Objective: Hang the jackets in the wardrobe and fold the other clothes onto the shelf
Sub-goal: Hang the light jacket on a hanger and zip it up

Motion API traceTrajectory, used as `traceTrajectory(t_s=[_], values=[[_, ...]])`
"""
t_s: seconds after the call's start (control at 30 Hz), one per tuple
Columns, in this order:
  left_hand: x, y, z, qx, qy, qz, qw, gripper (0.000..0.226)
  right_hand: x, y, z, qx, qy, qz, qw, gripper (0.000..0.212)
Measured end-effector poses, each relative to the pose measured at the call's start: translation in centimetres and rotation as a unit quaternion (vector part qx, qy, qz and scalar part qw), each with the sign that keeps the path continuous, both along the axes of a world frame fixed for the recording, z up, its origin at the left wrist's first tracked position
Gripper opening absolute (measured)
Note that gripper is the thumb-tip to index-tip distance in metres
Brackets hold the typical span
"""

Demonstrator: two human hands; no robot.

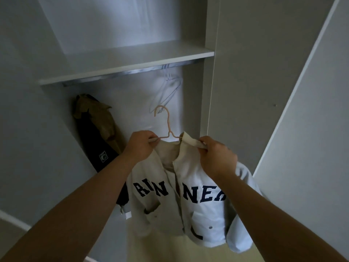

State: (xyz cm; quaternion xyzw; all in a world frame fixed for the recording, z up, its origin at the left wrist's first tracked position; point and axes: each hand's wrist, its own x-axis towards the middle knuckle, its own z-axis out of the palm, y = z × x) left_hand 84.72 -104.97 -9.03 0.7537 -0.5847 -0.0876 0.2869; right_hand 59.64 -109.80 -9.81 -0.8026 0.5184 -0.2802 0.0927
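Note:
A cream jacket (188, 205) with dark blue letters across the chest hangs in front of me on a pale pink hanger (167, 121). My left hand (140, 143) grips the hanger's left arm together with the jacket's shoulder. My right hand (217, 156) pinches the jacket's collar at the right. The hanger's hook points up, below the metal rail (120, 73) and apart from it. The white shelf (132, 59) lies just above the rail.
A dark jacket with a khaki garment (98, 129) hangs at the wardrobe's left. Clear empty hangers (168, 91) dangle from the rail at the right. An open wardrobe door (311, 110) stands to my right.

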Motion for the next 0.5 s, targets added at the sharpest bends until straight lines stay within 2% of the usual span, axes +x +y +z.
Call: traceTrajectory(t_s=[0.13, 0.23, 0.3, 0.5], values=[[3.9, -5.8, 0.1, 0.010, -0.017, -0.022, 1.000, 0.022, 4.0, -4.9, -0.3, 0.039, -0.011, -0.014, 0.999, 0.016], [6.0, -9.7, 0.0, 0.039, -0.038, -0.013, 0.998, 0.057, 6.9, -9.0, -0.8, 0.099, 0.013, 0.025, 0.995, 0.015], [7.7, -12.1, -0.2, 0.049, -0.061, -0.013, 0.997, 0.070, 8.9, -11.8, -1.1, 0.138, 0.049, 0.079, 0.986, 0.015], [12.4, -17.7, -0.1, 0.064, -0.090, -0.020, 0.994, 0.051, 14.5, -18.1, -2.1, 0.180, 0.071, 0.219, 0.956, 0.030]])
